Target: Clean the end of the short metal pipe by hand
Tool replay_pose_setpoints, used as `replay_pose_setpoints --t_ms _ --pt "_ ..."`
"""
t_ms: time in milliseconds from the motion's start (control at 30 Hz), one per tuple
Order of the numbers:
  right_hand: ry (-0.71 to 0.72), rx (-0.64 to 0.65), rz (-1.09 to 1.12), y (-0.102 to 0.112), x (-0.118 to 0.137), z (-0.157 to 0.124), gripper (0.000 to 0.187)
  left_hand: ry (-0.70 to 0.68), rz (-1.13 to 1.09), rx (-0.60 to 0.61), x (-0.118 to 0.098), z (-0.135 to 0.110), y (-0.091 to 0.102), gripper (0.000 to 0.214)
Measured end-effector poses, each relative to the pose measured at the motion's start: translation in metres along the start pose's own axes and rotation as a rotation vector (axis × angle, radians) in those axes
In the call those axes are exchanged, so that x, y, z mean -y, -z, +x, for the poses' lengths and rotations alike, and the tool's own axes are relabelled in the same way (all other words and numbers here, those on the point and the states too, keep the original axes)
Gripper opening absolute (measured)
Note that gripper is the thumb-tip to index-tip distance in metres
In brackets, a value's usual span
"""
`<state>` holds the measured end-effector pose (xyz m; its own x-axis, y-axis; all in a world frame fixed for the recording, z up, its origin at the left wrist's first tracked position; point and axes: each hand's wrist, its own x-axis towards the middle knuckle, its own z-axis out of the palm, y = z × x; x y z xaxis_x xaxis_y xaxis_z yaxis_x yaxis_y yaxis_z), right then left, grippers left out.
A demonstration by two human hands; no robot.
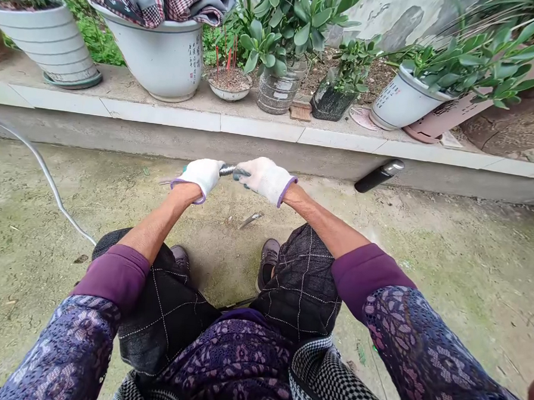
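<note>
Two-handed hold: white-gloved left hand (202,174) and white-gloved right hand (264,177) had fingers curled around a shiny ribbed silver rod (227,170), exposed between them above greenish concrete ground (425,250). Steady, aligned wrists probably served best.

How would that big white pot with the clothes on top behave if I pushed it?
The big white pot probably won't flex; it looks hard and smooth. Pushed high, it might tip, since it narrows downward. The clothes, heaped loosely on top, could slide.
</note>
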<state>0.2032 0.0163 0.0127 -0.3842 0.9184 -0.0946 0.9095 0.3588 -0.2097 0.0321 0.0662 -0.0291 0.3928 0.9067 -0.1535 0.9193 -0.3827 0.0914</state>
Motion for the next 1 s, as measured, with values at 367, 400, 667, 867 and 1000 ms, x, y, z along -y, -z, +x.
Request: replay_pose_setpoints --t_ms 367,400,667,867,1000 --pt "-0.328 0.039 0.525 -0.009 -0.041 0.007 0.019 -0.169 -0.269 -0.022 -0.018 -0.018 0.019 0.031" --pt "-0.321 0.074 0.533 -0.013 -0.038 0.006 0.018 -0.140 -0.297 -0.034 -0.017 -0.018 0.020 0.032" --pt "-0.079 0.092 0.309 -0.016 -0.013 0.000 0.019 -0.018 0.010 0.030 -0.010 -0.007 0.005 0.035" --pt "-0.008 -0.086 0.078 -0.003 -0.038 0.013 0.022 -0.169 0.119 0.099 -0.016 -0.015 0.004 0.034" --pt "-0.103 -0.053 0.214 -0.005 -0.049 0.013 0.022 -0.211 -0.091 0.052 -0.021 -0.018 0.011 0.033"
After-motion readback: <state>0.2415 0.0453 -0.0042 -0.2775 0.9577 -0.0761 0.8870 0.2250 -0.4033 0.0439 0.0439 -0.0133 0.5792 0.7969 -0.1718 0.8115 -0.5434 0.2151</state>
